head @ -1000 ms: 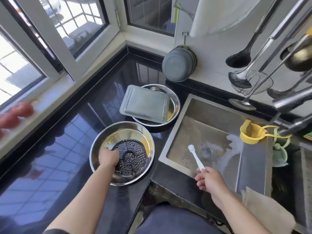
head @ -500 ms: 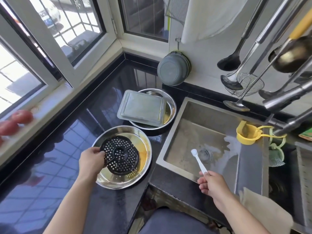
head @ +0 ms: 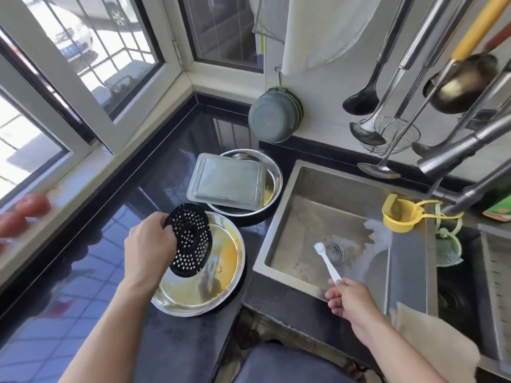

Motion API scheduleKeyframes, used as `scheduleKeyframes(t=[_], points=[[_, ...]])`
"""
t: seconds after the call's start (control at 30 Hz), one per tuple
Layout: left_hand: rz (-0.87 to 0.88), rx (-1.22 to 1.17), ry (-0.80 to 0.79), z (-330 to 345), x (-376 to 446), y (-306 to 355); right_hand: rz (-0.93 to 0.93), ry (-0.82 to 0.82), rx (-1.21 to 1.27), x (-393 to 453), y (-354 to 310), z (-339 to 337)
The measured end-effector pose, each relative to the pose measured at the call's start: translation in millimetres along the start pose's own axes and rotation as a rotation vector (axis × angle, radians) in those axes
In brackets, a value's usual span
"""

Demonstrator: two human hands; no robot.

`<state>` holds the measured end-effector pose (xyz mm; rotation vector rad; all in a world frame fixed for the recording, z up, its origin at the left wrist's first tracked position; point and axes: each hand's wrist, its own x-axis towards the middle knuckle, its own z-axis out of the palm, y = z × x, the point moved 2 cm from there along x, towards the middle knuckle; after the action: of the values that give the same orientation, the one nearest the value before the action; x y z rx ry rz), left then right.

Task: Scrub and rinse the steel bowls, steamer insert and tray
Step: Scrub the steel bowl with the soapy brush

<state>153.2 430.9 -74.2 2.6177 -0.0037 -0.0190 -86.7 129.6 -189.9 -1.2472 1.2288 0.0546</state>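
Note:
My left hand [head: 149, 248] grips the black perforated steamer insert [head: 190, 241] by its left edge and holds it tilted up over the near steel bowl [head: 221, 272], which sits on the black counter with yellowish residue inside. Behind it, a rectangular steel tray [head: 226, 181] lies across a second steel bowl [head: 272, 183]. My right hand [head: 349, 298] holds a small white spoon [head: 326, 261] by its handle over the front edge of the steel sink [head: 304, 217], its tip pointing at the drain [head: 336, 250].
A yellow strainer [head: 398, 217] hangs over the sink's right side beside a green scrubber [head: 448, 250]. Ladles and a skimmer [head: 392, 134] hang on the wall; a grey basin [head: 272, 118] hangs left of them. A faucet [head: 464, 147] reaches in from the right. Red tomatoes [head: 30, 205] lie on the sill.
My left hand has lifted the steamer insert out of the near bowl and tipped it up on edge. My right hand with the spoon has stayed over the sink.

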Motion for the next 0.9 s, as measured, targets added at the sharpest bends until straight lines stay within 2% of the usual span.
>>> scheduleKeyframes(t=[0.07, 0.13, 0.23, 0.3, 0.37, 0.57, 0.63, 0.73, 0.8, 0.83, 0.9], points=[[-0.054, -0.130, -0.021, 11, 16, 8, 0.000, 0.011, 0.005, 1, -1, -1], [-0.171, -0.388, -0.057, 27, 38, 18, 0.002, 0.020, 0.001, 2, -2, -2], [-0.365, -0.814, -0.198, 70, 69, 42, -0.004, 0.037, 0.009, 2, -6, -3], [-0.454, -0.942, -0.271, 103, 83, 64, -0.009, 0.046, 0.013, 1, -8, -4], [-0.499, -0.983, -0.290, 133, 96, 78, -0.010, 0.070, 0.015, 1, -10, -7], [-0.451, -0.793, -0.264, 188, 121, 85, 0.001, 0.115, 0.000, -2, -2, -9], [-0.435, -0.679, -0.353, 191, 122, 84, 0.005, 0.110, 0.000, -2, 1, -8], [-0.431, -0.654, -0.413, 178, 109, 66, 0.008, 0.085, -0.006, -3, 2, -6], [-0.433, -0.802, -0.410, 155, 81, 45, 0.004, 0.066, -0.005, -5, -1, -5], [-0.433, -0.856, -0.397, 144, 61, 31, -0.002, 0.050, -0.006, -5, -3, -3], [-0.446, -0.805, -0.317, 118, 17, 2, -0.014, 0.014, -0.012, -7, -8, 2]])
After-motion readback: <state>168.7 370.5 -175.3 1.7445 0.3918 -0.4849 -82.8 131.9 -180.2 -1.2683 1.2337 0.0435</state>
